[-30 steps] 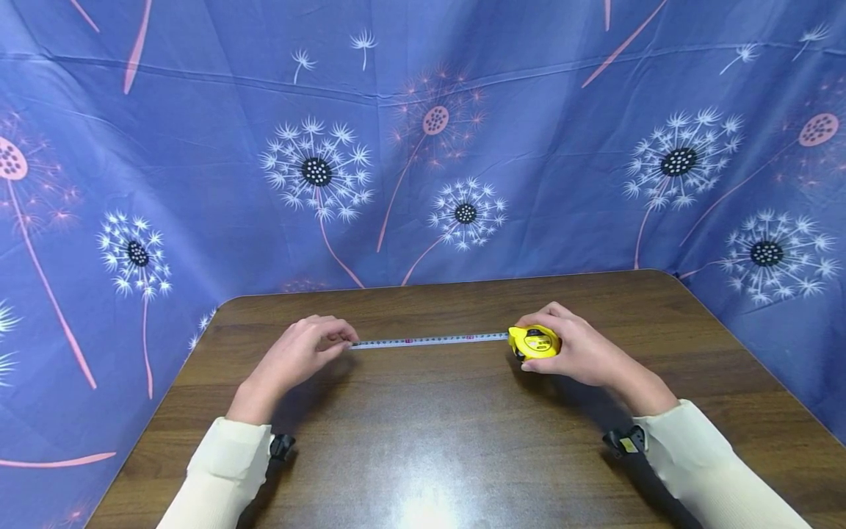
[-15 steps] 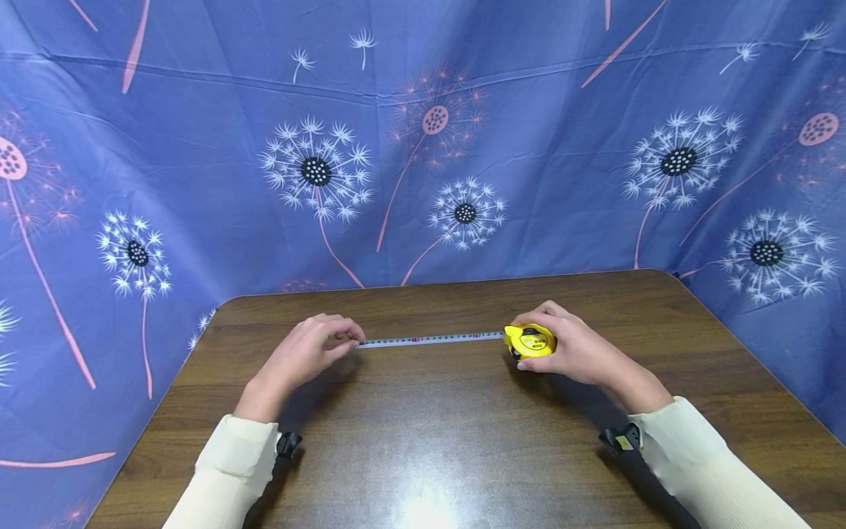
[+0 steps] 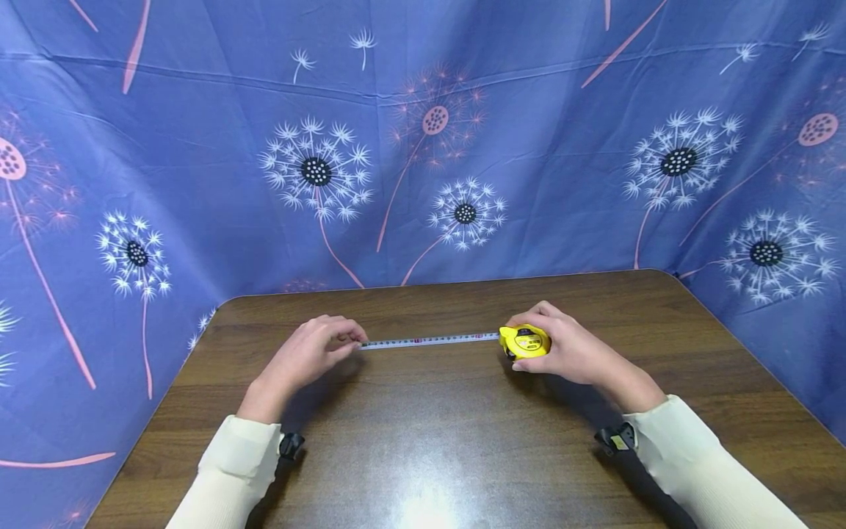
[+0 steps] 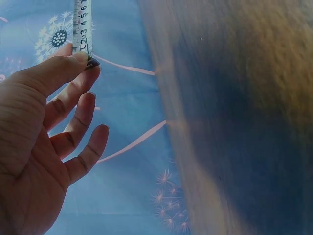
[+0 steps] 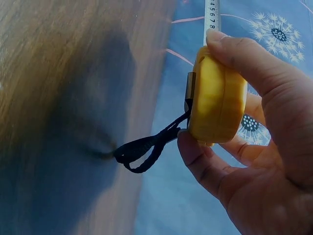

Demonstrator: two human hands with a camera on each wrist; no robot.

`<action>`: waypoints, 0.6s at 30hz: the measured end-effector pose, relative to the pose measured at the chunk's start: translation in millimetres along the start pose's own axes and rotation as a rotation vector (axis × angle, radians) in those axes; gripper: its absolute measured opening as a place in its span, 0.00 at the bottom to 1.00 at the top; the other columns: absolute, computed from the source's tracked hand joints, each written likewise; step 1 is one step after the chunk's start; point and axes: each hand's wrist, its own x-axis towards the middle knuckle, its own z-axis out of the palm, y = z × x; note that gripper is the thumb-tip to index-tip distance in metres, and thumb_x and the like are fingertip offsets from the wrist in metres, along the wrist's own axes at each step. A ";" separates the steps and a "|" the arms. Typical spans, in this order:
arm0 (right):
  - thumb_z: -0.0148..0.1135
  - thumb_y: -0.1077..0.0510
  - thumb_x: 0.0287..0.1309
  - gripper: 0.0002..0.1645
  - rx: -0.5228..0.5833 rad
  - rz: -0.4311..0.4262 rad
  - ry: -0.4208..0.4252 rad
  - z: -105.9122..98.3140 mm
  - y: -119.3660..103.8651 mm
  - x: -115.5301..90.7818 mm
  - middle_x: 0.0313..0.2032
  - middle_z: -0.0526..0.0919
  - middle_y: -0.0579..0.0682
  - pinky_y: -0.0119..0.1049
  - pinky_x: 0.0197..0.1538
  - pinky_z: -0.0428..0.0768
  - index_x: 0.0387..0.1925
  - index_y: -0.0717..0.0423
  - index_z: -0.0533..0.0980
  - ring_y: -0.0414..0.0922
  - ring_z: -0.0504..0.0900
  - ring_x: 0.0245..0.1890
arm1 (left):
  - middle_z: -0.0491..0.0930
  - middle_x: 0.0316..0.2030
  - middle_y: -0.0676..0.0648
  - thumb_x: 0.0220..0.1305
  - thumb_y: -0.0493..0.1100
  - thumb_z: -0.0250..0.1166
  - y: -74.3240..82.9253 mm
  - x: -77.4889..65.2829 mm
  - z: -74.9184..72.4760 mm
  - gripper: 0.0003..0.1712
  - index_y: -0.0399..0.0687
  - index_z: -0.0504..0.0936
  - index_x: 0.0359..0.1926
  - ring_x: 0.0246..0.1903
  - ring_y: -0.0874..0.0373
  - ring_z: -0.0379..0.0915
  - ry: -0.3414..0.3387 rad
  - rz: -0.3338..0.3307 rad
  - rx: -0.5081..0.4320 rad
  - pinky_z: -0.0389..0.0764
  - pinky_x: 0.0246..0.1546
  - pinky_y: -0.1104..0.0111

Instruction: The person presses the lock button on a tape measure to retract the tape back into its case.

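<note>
A yellow tape measure (image 3: 525, 342) is in my right hand (image 3: 571, 349), whose thumb and fingers grip its case. From the case a white blade (image 3: 429, 340) with printed numbers runs straight left above the table. My left hand (image 3: 307, 356) pinches the blade's end between thumb and index finger, its other fingers loosely bent. In the left wrist view the dark end hook (image 4: 92, 63) sits at those fingertips, beside the low numbers. The right wrist view shows a black wrist strap (image 5: 146, 147) hanging from the case, and my thumb (image 5: 217, 39) lies by the blade's mouth.
A brown wooden table (image 3: 410, 411) lies under both hands. Behind it and at the sides hangs a blue cloth (image 3: 529, 95) printed with dandelions. Black devices are worn at the left wrist (image 3: 291, 445) and the right wrist (image 3: 616, 438).
My right hand has moved slightly left with the tape measure, and my left hand slightly right with the blade's end. The stretch of blade between them is shorter.
</note>
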 end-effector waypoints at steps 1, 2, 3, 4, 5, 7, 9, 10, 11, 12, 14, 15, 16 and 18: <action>0.85 0.51 0.47 0.36 -0.001 -0.003 0.001 0.1 -0.4 0.3 0.50 0.75 0.53 0.38 0.42 0.79 0.59 0.46 0.80 0.46 0.75 0.43 | 0.86 0.37 0.59 0.66 0.37 0.72 0.3 0.0 0.2 0.09 0.59 0.87 0.42 0.39 0.62 0.80 0.002 0.000 0.002 0.80 0.44 0.59; 0.85 0.52 0.46 0.36 -0.001 -0.005 0.002 0.3 -0.8 0.5 0.49 0.75 0.53 0.38 0.42 0.79 0.59 0.46 0.80 0.46 0.75 0.43 | 0.85 0.37 0.61 0.65 0.37 0.73 0.6 -0.1 0.4 0.10 0.59 0.87 0.42 0.39 0.62 0.80 0.004 -0.001 0.003 0.80 0.45 0.59; 0.85 0.52 0.46 0.36 -0.002 -0.006 0.004 0.4 -1.1 0.7 0.49 0.75 0.53 0.38 0.42 0.79 0.59 0.46 0.80 0.46 0.75 0.43 | 0.85 0.38 0.62 0.65 0.37 0.73 0.8 -0.1 0.4 0.10 0.59 0.87 0.42 0.39 0.62 0.80 0.004 -0.001 0.005 0.80 0.45 0.59; 0.85 0.52 0.46 0.36 -0.003 -0.008 0.005 0.5 -1.4 0.9 0.49 0.75 0.52 0.38 0.42 0.79 0.59 0.46 0.80 0.46 0.74 0.43 | 0.85 0.38 0.62 0.64 0.36 0.73 0.9 -0.2 0.5 0.11 0.59 0.87 0.42 0.39 0.62 0.80 0.004 -0.002 0.005 0.80 0.45 0.59; 0.85 0.53 0.46 0.36 -0.002 -0.007 0.005 0.7 -1.8 1.0 0.48 0.75 0.52 0.38 0.42 0.79 0.59 0.46 0.80 0.46 0.74 0.43 | 0.85 0.38 0.62 0.64 0.36 0.73 1.0 -0.3 0.6 0.11 0.59 0.87 0.42 0.39 0.62 0.80 0.004 -0.004 0.003 0.80 0.44 0.59; 0.85 0.54 0.45 0.36 -0.003 -0.006 0.005 1.0 -2.4 1.3 0.48 0.75 0.51 0.38 0.42 0.80 0.58 0.46 0.80 0.46 0.75 0.43 | 0.85 0.38 0.62 0.64 0.36 0.73 1.1 -0.3 0.8 0.11 0.59 0.87 0.42 0.40 0.62 0.80 0.002 -0.005 0.000 0.80 0.44 0.59; 0.85 0.54 0.45 0.36 0.001 -0.004 0.005 1.2 -2.7 1.5 0.48 0.75 0.51 0.39 0.42 0.80 0.58 0.46 0.80 0.46 0.75 0.43 | 0.85 0.38 0.62 0.64 0.36 0.73 1.3 -0.3 0.9 0.11 0.59 0.87 0.42 0.40 0.62 0.80 0.000 -0.007 -0.002 0.80 0.44 0.59; 0.85 0.54 0.45 0.36 0.002 -0.004 0.005 1.3 -2.8 1.6 0.48 0.75 0.51 0.39 0.42 0.80 0.58 0.46 0.80 0.46 0.75 0.43 | 0.85 0.38 0.62 0.64 0.36 0.73 1.1 -0.3 1.1 0.12 0.59 0.87 0.42 0.40 0.62 0.80 0.000 -0.007 -0.003 0.80 0.44 0.59; 0.85 0.54 0.45 0.36 0.003 -0.004 0.005 1.5 -3.0 1.8 0.48 0.75 0.51 0.39 0.42 0.79 0.58 0.46 0.80 0.46 0.75 0.43 | 0.85 0.38 0.62 0.64 0.36 0.73 1.0 -0.3 1.2 0.12 0.59 0.87 0.42 0.40 0.63 0.80 0.000 -0.007 -0.002 0.80 0.45 0.59; 0.85 0.53 0.45 0.36 0.003 -0.004 0.002 1.7 -3.1 1.8 0.49 0.75 0.51 0.39 0.42 0.79 0.58 0.45 0.80 0.46 0.75 0.43 | 0.85 0.38 0.62 0.64 0.36 0.73 0.9 -0.2 1.5 0.12 0.59 0.87 0.42 0.40 0.63 0.80 0.000 -0.007 -0.002 0.80 0.45 0.59; 0.85 0.53 0.46 0.36 0.007 -0.008 -0.001 2.2 -3.3 2.0 0.49 0.75 0.51 0.39 0.42 0.79 0.58 0.45 0.80 0.46 0.74 0.43 | 0.85 0.38 0.63 0.64 0.36 0.73 0.5 0.0 2.3 0.12 0.59 0.87 0.42 0.40 0.63 0.80 0.002 -0.003 0.000 0.80 0.45 0.59; 0.85 0.53 0.46 0.36 0.008 -0.011 -0.002 2.4 -3.4 2.1 0.49 0.75 0.52 0.38 0.42 0.79 0.59 0.45 0.80 0.46 0.74 0.43 | 0.85 0.38 0.63 0.64 0.36 0.73 0.5 0.2 2.6 0.12 0.59 0.87 0.42 0.40 0.63 0.80 0.003 0.000 0.001 0.80 0.45 0.59; 0.85 0.52 0.46 0.36 0.009 -0.013 -0.003 2.7 -3.5 2.2 0.49 0.75 0.52 0.38 0.41 0.79 0.59 0.45 0.80 0.46 0.74 0.42 | 0.85 0.39 0.63 0.64 0.36 0.73 0.5 0.5 2.9 0.11 0.59 0.87 0.42 0.40 0.63 0.80 0.005 0.003 0.002 0.80 0.45 0.59; 0.85 0.52 0.46 0.36 0.013 -0.018 -0.006 3.2 -3.8 2.4 0.49 0.75 0.51 0.38 0.41 0.79 0.59 0.46 0.80 0.46 0.74 0.42 | 0.85 0.39 0.62 0.64 0.36 0.73 0.8 1.2 3.5 0.11 0.59 0.87 0.42 0.40 0.63 0.81 0.008 0.013 0.005 0.80 0.45 0.59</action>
